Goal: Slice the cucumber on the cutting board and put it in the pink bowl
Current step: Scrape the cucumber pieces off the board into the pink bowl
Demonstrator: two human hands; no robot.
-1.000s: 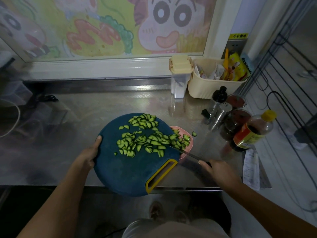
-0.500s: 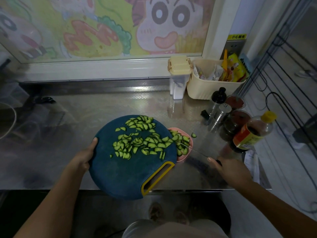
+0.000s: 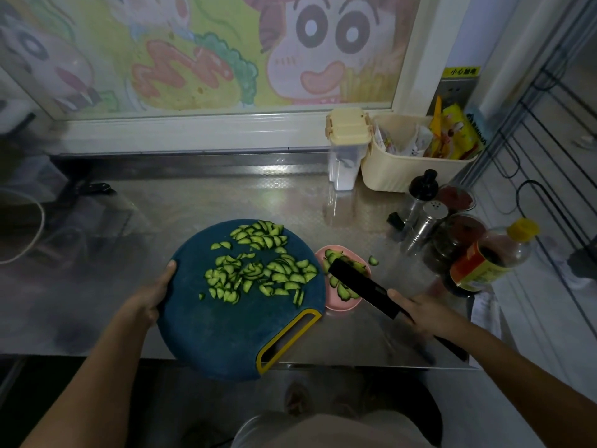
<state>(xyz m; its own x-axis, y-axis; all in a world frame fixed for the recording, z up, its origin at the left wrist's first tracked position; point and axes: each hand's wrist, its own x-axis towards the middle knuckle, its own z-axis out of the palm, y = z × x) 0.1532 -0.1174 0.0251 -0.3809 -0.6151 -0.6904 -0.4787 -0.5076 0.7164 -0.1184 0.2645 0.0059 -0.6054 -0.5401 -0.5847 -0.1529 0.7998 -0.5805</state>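
A round dark-blue cutting board (image 3: 226, 328) with a yellow handle slot carries many cucumber slices (image 3: 261, 270) and overlaps the left rim of the pink bowl (image 3: 342, 307). My left hand (image 3: 155, 294) grips the board's left edge. My right hand (image 3: 420, 313) grips the handle of a black knife (image 3: 361, 286), whose wide blade lies flat-on over the bowl. Several slices lie in the bowl, partly hidden by the blade. One slice (image 3: 373, 260) sits on the counter beside the bowl.
On the steel counter (image 3: 193, 202) to the right stand a soy sauce bottle (image 3: 484, 260), dark jars (image 3: 452, 240), a metal shaker (image 3: 426, 221) and a black-topped bottle. A cream basket (image 3: 407, 169) and lidded container (image 3: 345, 147) stand at the back. The counter's front edge runs under the board.
The knife has swung right off the board and turned so its broad side shows over the bowl. More slices now lie in the bowl. The board shifted slightly left.
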